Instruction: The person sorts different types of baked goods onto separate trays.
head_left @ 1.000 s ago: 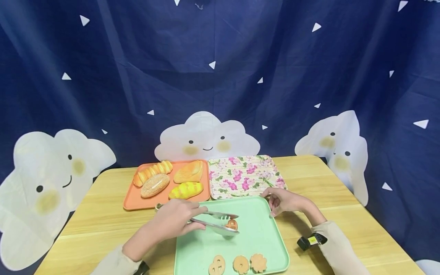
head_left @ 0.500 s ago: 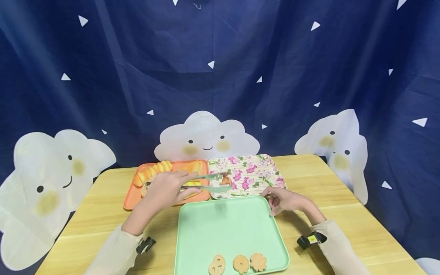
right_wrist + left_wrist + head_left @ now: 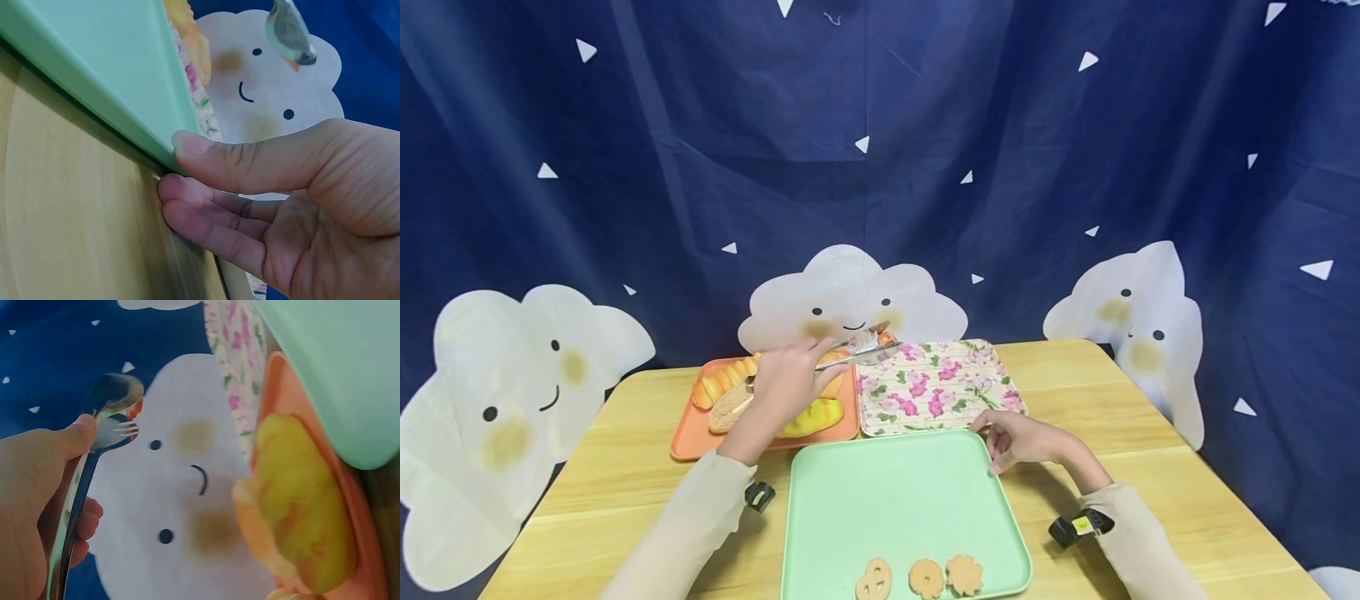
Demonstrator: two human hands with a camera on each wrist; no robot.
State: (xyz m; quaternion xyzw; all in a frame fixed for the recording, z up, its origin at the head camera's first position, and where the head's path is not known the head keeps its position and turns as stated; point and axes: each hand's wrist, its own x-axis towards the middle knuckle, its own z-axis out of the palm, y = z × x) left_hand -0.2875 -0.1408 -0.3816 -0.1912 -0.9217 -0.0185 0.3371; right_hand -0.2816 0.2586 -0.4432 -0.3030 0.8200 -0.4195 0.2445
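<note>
My left hand (image 3: 786, 387) grips metal tongs (image 3: 75, 494), raised over the far trays. One end of the tongs is spoon-like, the other fork-like. A small brown cookie (image 3: 887, 338) sits between the tips; in the left wrist view only an orange-brown bit of it shows. My right hand (image 3: 1022, 437) pinches the green tray (image 3: 895, 492) by its far right corner, thumb on the rim and fingers below. Along that tray's near edge lie a heart-shaped cookie (image 3: 875, 578), a round cookie (image 3: 927, 577) and a flower-shaped cookie (image 3: 964, 574).
An orange tray (image 3: 688, 437) at the back left bears several breads, including a yellow one (image 3: 306, 506) and a sesame bun (image 3: 728, 408). To its right lies a flower-patterned tray (image 3: 940, 387). Behind the wooden table (image 3: 1097, 417) hangs a blue curtain (image 3: 880, 167) with clouds.
My left hand has lifted the brown cookie off the green tray with the tongs. It has moved away from me, up over the far trays. My right hand stays at the tray corner.
</note>
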